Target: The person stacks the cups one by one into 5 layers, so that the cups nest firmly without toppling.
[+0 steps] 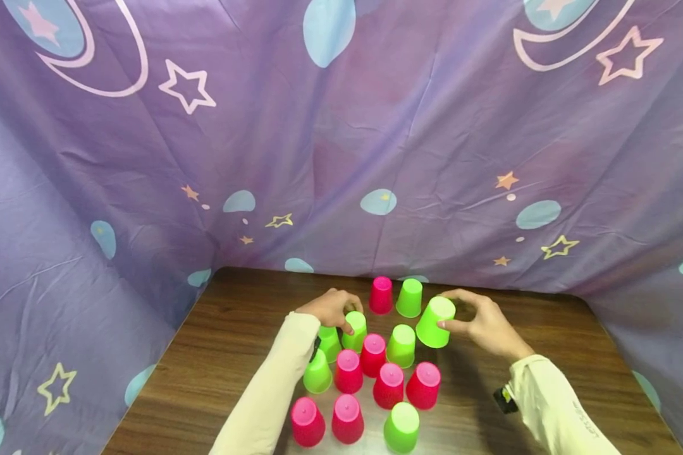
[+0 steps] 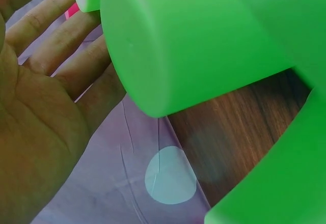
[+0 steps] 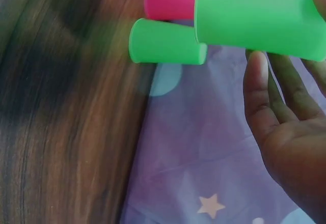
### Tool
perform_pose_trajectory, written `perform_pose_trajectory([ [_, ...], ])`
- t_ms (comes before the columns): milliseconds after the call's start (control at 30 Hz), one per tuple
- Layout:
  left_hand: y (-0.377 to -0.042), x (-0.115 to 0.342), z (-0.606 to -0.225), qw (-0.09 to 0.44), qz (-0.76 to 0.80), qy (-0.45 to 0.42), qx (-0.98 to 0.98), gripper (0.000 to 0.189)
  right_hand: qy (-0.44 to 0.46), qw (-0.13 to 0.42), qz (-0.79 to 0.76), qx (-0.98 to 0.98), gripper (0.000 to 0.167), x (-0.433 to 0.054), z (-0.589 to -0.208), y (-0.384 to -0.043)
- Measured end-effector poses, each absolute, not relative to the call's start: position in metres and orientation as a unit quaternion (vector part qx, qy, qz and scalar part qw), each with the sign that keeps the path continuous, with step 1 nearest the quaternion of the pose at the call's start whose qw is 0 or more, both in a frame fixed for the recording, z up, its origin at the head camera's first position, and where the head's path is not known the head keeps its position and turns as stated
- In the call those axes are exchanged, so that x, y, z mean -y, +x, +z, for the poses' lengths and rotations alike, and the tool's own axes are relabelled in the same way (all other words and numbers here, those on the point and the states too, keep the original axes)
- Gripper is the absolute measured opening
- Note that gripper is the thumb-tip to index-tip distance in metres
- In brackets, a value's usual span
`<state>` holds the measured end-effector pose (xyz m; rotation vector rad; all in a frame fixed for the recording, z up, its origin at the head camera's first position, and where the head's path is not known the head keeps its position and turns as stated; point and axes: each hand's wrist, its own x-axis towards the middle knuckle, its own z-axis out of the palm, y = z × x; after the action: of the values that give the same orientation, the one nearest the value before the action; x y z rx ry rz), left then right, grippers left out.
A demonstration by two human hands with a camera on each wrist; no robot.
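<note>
Upside-down green and pink plastic cups are grouped on the wooden table. My left hand [image 1: 331, 309] grips a green cup [image 1: 355, 333] near its top, thumb on the near side and fingers around the back. Off to the right, my right hand [image 1: 489, 325] holds another green cup [image 1: 435, 323] between thumb and fingers; it is tilted and looks raised above the tabletop. In the right wrist view, this held cup [image 3: 254, 18] covers part of a pink cup [image 3: 170, 1]. A large green cup [image 2: 204, 40] fills much of the left wrist view, in front of the fingers.
Behind the hands stand a pink cup [image 1: 381, 296] and a green cup [image 1: 409, 298]. Several more cups stand nearer, including a green cup [image 1: 401, 428] at the front. A purple patterned curtain [image 1: 341, 139] hangs behind the wooden table [image 1: 205, 354].
</note>
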<state>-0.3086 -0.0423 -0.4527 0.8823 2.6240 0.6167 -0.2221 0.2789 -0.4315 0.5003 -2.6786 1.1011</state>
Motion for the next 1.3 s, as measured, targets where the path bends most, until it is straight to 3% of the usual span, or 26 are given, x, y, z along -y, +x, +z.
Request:
perform_pose_trajectory([
  [400, -0.31, 0.042, -0.456, 0.145, 0.215, 0.313, -0.914, 0.039, 0.103, 0.107, 0.364, 0.919, 0.046, -0.282, -0.455, -0.247],
  [1300, -0.311, 0.042, -0.459, 0.137, 0.21, 0.32, -0.914, 0.037, -0.007, 0.053, 0.358, 0.932, 0.059, -0.288, -0.49, -0.293],
])
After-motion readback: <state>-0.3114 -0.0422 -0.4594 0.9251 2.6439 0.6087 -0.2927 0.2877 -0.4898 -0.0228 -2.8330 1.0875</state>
